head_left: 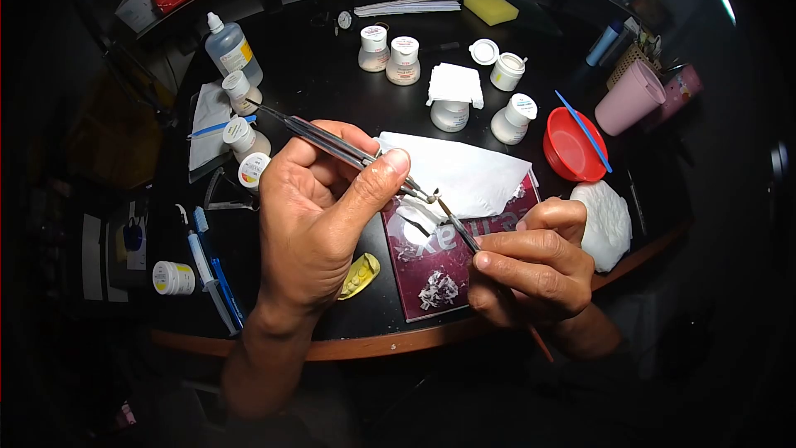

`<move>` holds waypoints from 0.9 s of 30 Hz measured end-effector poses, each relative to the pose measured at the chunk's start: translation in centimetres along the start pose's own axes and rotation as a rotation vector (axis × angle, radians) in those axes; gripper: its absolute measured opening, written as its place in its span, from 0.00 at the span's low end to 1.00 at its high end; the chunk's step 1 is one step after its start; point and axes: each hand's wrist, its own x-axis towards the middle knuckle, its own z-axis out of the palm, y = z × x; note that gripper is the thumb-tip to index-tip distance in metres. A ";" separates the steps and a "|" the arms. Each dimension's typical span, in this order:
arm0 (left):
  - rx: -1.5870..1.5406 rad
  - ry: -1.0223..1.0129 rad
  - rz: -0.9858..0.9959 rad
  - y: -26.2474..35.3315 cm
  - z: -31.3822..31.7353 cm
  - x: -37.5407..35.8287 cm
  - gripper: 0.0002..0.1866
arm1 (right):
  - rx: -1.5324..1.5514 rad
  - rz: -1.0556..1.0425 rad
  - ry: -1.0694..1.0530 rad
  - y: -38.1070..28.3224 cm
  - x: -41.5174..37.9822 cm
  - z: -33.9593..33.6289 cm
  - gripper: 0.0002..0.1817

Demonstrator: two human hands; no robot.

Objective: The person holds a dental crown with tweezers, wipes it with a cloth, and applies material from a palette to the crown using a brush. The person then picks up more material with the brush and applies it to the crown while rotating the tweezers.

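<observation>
My left hand [319,207] is closed around metal tweezers [332,145], their gripping end pointing right. A tiny pale piece, like a tooth crown, [432,197] sits at that end. Between the fingertips of my right hand [535,261] is a thin brush [460,228], its dark tip touching or very close to the tiny piece. Its reddish handle end shows below the hand. Under both tools lie a white paper sheet [464,170] and a maroon pad [414,270] with powdery white smears. A yellow mold-like piece [360,276] is beside my left wrist.
Several powder jars stand around, including a paper-topped jar [450,112] and an open jar [508,73]. A red bowl [572,145] holds a blue stick. White wadding [604,224] lies right of my right hand. Left are a squeeze bottle [235,50], a syringe [207,270] and a toothbrush [220,274].
</observation>
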 end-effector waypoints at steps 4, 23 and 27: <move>-0.001 -0.002 0.002 0.0 0.1 0.0 0.11 | 0.004 0.008 -0.007 0.0 0.0 -0.2 0.19; 0.074 0.027 0.111 -0.3 -1.9 1.2 0.14 | 0.257 0.218 -0.287 0.8 0.2 1.4 0.08; -0.070 -0.107 0.114 0.2 -2.6 0.8 0.14 | 0.250 0.227 -0.347 0.3 0.2 2.2 0.08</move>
